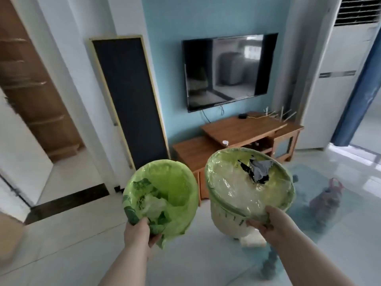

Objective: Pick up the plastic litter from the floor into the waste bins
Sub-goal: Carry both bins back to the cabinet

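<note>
Bins first: the left hand (137,230) grips the rim of the green-lined bin (165,188) and the right hand (266,222) grips the white bin (228,221), both tilted below the television (224,71). A plastic bag (326,200) lies on the floor (82,244), below-right of the television. Tilted so, either bin may spill its litter — or shed a loose liner.
</note>
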